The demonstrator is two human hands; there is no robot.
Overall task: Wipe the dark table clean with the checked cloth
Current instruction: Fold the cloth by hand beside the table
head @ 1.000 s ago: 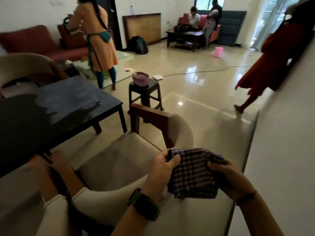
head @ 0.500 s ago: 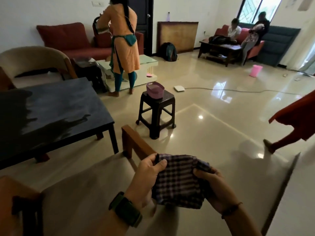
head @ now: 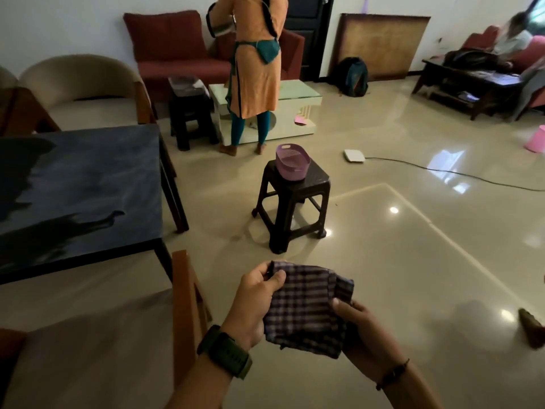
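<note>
The checked cloth (head: 306, 308) is folded and held low in the middle of the view, above the floor. My left hand (head: 253, 302), with a green watch on its wrist, grips the cloth's left edge, thumb on top. My right hand (head: 362, 335) holds its lower right corner from beneath. The dark table (head: 79, 196) stands to the left, its glossy top showing pale streaks and reflections. Both hands are well to the right of the table and not touching it.
A beige chair with a wooden arm (head: 182, 308) sits between me and the table. A dark stool (head: 292, 202) carries a purple basket (head: 292, 163). A person in orange (head: 253, 69) stands by a white low table (head: 295, 107). A cable (head: 442, 172) crosses the floor.
The view has swung left and down, bringing the dark table and stool closer. Both hands kept hold of the cloth. The person in red has left the right side.
</note>
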